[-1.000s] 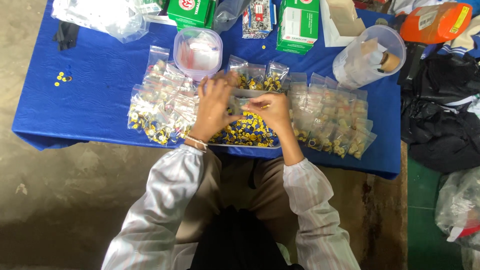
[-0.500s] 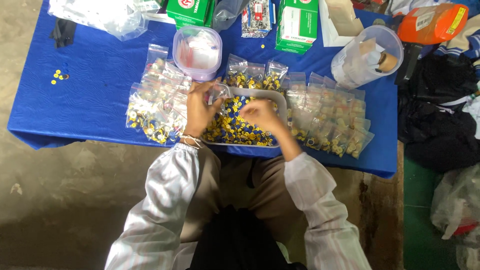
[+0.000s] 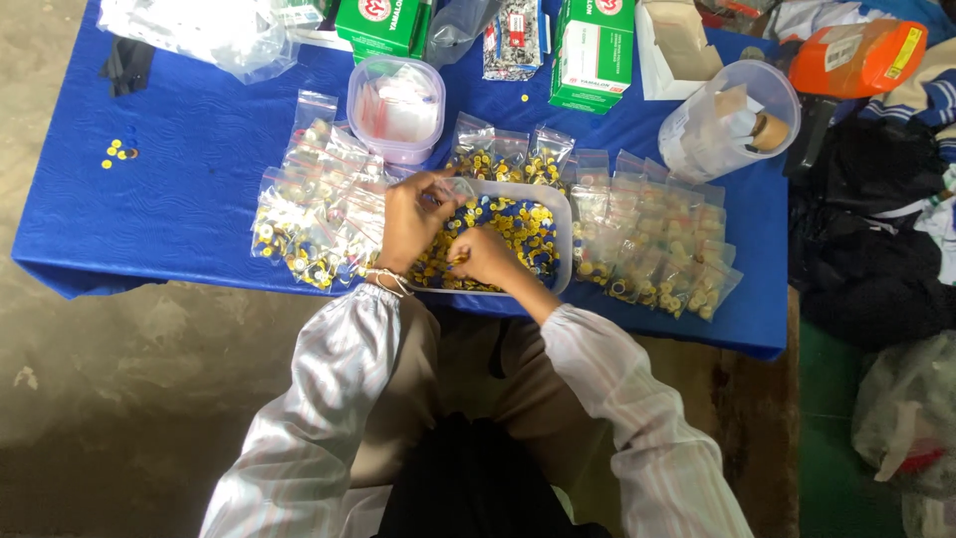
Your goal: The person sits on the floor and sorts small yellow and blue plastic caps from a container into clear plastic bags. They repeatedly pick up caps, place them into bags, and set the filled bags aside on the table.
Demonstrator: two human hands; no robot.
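On the blue table (image 3: 179,199), both hands' fingers pinch: left hand (image 3: 413,214) a small bag (image 3: 456,187), right hand (image 3: 485,254) yellow caps (image 3: 518,234).

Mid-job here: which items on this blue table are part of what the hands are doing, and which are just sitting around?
In use:
- left hand, holding a small clear bag
- right hand, in the tray of yellow and blue pieces
- filled bags at left and filled bags at right

Lying about:
- green boxes
- lidded tub
- clear jug
- orange bottle
- loose yellow pieces

soft even daylight, faint shadows, pic sharp, no glare.
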